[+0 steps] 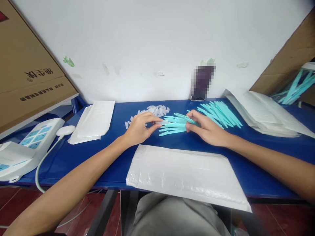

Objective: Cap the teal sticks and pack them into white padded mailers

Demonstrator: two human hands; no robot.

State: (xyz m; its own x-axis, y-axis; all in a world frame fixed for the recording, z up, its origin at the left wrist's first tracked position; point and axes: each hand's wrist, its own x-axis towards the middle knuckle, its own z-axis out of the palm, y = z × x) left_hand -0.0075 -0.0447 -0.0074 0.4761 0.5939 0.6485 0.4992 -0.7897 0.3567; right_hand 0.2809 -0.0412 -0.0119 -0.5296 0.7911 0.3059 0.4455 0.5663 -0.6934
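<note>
My left hand (142,127) pinches a small translucent white cap (161,122) at the tips of a turquoise bundle. Wrapped around the other end of that bundle of thin turquoise sticks (175,125) is my right hand (203,127); the tips fan out toward the left. Behind my left hand, several loose translucent caps (157,110) lie in a pile on the blue table (118,114). More turquoise sticks (221,113) are spread out behind my right hand. A white padded envelope (184,173) lies in front of both hands, at the table's front edge.
White envelopes (94,121) lie at the left, others (265,114) at the right. A power strip (34,144) with a white cable is at the far left. A phone (203,82) leans on the wall. A container of turquoise sticks (299,83) stands far right. Cardboard (31,65) rises left.
</note>
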